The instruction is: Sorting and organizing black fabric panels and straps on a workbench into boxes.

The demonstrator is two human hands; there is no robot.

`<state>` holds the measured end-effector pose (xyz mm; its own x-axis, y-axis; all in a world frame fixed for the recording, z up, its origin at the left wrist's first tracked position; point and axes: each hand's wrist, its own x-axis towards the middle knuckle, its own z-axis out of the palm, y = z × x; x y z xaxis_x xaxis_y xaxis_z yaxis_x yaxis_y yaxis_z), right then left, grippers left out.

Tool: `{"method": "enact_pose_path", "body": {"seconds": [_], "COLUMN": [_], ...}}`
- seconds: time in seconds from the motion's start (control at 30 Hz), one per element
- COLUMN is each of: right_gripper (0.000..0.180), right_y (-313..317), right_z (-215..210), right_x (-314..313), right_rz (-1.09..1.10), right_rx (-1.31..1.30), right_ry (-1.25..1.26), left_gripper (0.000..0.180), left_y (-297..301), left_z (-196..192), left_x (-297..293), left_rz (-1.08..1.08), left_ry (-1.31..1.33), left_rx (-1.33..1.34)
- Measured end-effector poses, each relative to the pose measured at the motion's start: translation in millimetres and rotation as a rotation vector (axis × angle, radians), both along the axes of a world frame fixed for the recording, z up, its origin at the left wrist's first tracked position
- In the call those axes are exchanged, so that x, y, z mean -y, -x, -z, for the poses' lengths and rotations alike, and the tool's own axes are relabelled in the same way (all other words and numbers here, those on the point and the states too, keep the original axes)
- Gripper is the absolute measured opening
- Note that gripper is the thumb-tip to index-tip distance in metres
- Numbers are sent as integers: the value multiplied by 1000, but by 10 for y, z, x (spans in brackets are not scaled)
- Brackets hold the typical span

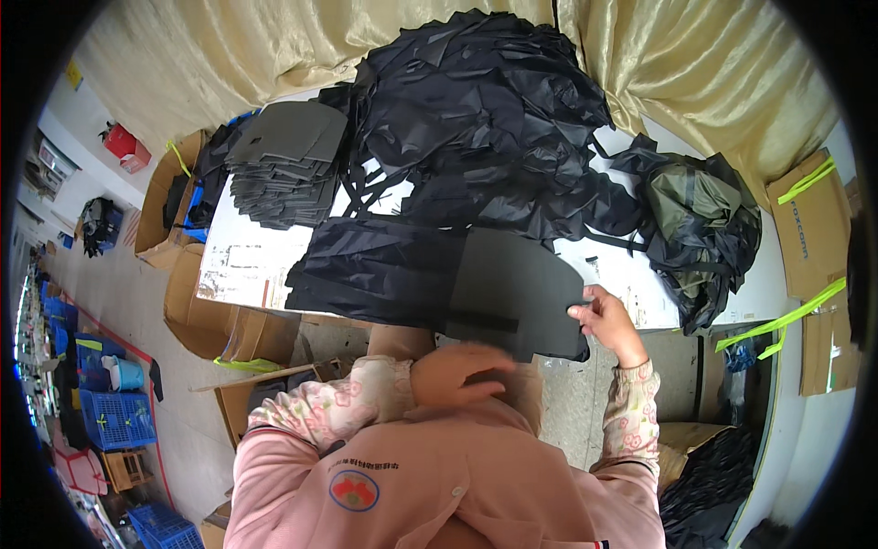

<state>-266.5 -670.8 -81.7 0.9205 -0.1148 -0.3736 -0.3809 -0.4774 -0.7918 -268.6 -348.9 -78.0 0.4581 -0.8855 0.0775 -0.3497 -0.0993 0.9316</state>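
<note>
A dark grey foam panel (521, 284) with a rounded right end lies partly over a flat black fabric piece (380, 270) at the table's near edge. My right hand (608, 322) pinches the panel's right edge between thumb and fingers. Just below the near edge of the panel, close to my body, is my left hand (457, 373), slightly smeared by motion. Its thumb and fingers are apart, with nothing visible held between them. A black strip (485, 320) crosses the panel's lower left part.
A stack of grey foam panels (288, 151) stands on the white table (242, 265) at the left. Behind the work rises a large heap of black fabric pieces (476, 91). An olive and black bundle (700, 206) sits at right. Cardboard boxes (197, 316) flank the table.
</note>
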Motion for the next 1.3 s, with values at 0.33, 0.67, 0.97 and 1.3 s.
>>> {"method": "enact_pose_path", "body": {"seconds": [0.33,0.67,0.97,1.3], "right_gripper": [32,12,41,24], "right_y": [-1302,-1542,-1680,-1666], "right_z": [828,-661,-691,-162], "right_x": [378,-551,-298,-329], "right_rz": [122,-299,-216,-241], "right_rx": [298,746,276,643], "right_ry": [271,37,826,506], "left_gripper": [91,55,13,16], "left_y": [-199,-931,-1339,-1345], "left_z": [401,-125,-524,-360], "left_x": [267,-15,-126,-293], "left_rz": [-34,-547,-544,-445], "left_ry": [-461,183,270,116], "left_rx": [722,466,453,327]}}
